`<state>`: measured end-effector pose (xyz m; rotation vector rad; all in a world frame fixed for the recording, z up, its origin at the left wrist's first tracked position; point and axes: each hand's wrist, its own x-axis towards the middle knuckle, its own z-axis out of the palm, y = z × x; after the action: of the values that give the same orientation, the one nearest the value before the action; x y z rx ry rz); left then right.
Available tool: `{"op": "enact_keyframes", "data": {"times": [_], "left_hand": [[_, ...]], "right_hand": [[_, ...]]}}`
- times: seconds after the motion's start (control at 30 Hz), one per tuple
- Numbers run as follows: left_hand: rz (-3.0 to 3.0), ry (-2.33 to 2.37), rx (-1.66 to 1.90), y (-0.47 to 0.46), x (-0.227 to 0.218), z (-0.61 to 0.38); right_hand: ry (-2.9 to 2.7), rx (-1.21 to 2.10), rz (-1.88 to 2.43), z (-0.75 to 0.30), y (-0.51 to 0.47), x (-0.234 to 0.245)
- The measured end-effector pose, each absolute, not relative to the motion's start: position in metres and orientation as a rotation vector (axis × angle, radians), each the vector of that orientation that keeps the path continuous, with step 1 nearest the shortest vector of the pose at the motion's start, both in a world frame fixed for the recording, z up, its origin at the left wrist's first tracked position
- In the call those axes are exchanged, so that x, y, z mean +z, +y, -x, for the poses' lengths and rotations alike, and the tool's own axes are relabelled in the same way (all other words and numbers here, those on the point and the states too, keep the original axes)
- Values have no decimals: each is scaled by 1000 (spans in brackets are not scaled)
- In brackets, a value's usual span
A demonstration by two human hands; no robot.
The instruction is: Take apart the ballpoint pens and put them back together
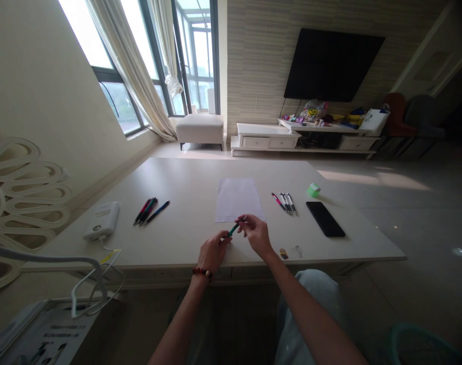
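Note:
Both of my hands are closed on one green pen (pixel 234 229), held at a slant over the front of the white table. My left hand (pixel 212 251), with a beaded bracelet at the wrist, grips its lower end. The fingers of my right hand (pixel 255 234) pinch its upper end. Just beyond lies a sheet of white paper (pixel 240 197). To the left rests a group of pens (pixel 145 210), dark red, green and black, with a blue pen (pixel 157 212) beside them. On the right lie a pink pen (pixel 278 201) and several white-and-black pens (pixel 288 203).
A black phone (pixel 325 219) and a small green container (pixel 313 190) are at the table's right. Near the front edge lie a yellow cartoon figure (pixel 283 253) and a small clear item (pixel 298 250). A white cabled device (pixel 102 221) stands at the left.

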<state>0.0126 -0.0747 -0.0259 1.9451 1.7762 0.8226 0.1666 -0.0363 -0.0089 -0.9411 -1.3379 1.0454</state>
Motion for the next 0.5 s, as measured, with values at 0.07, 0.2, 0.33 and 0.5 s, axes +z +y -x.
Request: {"op": "enact_keyframes", "data": {"times": [0.07,0.2,0.33,0.5], "left_hand": [[-1960,1766,832,-74,-26,-12],[-1953,1777,818,-74,-25,-13],[-1938,1786,813,-74,-25,-14],[-1955,1790,831,-73,-28,-13]], "right_hand": [[-1323,1031,975,-167,-35,-11],[-1278,1020,1032,-170,-31,-13],[-1306,1099,942,-172,-30,-11],[-1239,1077,998,-172,-31,-12]]}}
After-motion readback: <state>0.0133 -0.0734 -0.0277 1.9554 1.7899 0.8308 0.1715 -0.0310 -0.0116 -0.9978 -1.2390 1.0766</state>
